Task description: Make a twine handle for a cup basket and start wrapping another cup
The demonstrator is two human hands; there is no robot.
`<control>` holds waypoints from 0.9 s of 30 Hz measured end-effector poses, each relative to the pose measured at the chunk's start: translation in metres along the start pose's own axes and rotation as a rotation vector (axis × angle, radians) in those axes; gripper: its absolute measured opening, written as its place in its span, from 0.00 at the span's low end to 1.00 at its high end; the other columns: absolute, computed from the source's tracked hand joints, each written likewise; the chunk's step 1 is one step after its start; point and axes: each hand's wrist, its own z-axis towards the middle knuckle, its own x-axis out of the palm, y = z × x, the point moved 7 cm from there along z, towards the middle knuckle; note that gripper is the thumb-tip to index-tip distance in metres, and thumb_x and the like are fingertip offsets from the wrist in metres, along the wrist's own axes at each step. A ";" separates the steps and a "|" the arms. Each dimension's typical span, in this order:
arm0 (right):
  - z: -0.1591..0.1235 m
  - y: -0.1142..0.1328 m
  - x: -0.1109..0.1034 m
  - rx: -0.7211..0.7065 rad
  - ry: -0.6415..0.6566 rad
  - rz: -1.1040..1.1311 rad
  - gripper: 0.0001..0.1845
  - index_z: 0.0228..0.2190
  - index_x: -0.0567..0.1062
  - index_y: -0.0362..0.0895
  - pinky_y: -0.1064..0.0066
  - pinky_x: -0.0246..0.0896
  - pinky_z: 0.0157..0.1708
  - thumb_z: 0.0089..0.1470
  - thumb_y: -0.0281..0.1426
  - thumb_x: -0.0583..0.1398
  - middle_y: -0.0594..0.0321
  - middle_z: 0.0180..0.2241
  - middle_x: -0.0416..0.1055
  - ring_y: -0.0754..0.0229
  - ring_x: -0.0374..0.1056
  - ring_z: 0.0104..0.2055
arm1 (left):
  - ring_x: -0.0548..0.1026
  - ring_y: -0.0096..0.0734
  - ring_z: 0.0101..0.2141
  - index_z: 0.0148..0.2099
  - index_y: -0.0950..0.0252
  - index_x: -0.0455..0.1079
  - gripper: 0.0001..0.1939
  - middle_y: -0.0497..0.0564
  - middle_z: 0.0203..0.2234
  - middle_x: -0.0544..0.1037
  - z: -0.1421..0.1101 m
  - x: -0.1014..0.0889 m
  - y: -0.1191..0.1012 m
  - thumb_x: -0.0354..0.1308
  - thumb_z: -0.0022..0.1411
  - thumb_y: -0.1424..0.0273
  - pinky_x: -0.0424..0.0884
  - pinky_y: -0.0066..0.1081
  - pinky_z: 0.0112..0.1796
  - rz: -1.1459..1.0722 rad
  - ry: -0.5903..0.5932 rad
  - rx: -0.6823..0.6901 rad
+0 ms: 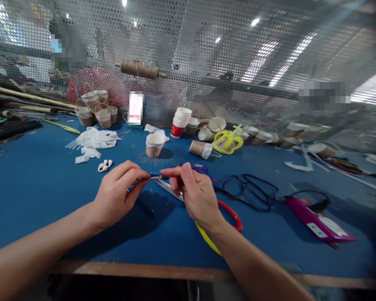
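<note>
My left hand (122, 188) pinches a short piece of tan twine (156, 177) between thumb and fingertips, above the table. My right hand (197, 192) is at the twine's other end, its index finger stretched toward it and its thumb raised apart; the other fingers curl in, with nothing visible in them. Beneath the right hand lie scissors (233, 214) with red and yellow handles, blades pointing left. A blue tool (203, 169), perhaps a glue gun, is partly hidden behind that hand. Beyond the hands stands a twine-wrapped paper cup (154, 146) with a white trim.
White gloves (97, 138) lie at left. Wrapped cups (90, 109) are grouped behind them. A paper cup stack (181, 121), a tipped wrapped cup (200, 149) and a yellow basket-like item (227, 141) are farther back. A black cable (260, 207) and a purple device (319, 221) occupy the right.
</note>
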 end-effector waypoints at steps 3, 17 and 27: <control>0.000 0.000 0.000 0.002 0.000 0.020 0.23 0.28 0.79 0.44 0.74 0.46 0.19 0.54 0.45 0.51 0.66 0.17 0.61 0.69 0.54 0.19 | 0.70 0.26 0.29 0.35 0.68 0.67 0.04 0.51 0.27 0.72 -0.001 -0.002 -0.001 0.54 0.57 0.79 0.68 0.26 0.30 0.002 -0.014 0.012; 0.000 0.000 -0.001 0.011 -0.007 0.003 0.24 0.27 0.78 0.42 0.75 0.47 0.19 0.54 0.46 0.51 0.66 0.16 0.60 0.69 0.53 0.19 | 0.69 0.28 0.28 0.39 0.65 0.67 0.10 0.50 0.27 0.72 -0.005 -0.023 -0.029 0.56 0.53 0.80 0.68 0.30 0.28 -0.007 -0.105 0.233; 0.000 0.004 0.001 -0.021 0.012 -0.038 0.22 0.28 0.78 0.42 0.75 0.50 0.19 0.54 0.45 0.52 0.66 0.18 0.61 0.69 0.55 0.20 | 0.70 0.25 0.26 0.34 0.66 0.68 0.04 0.49 0.25 0.72 0.002 -0.005 -0.001 0.55 0.55 0.78 0.67 0.25 0.26 -0.254 0.054 -0.183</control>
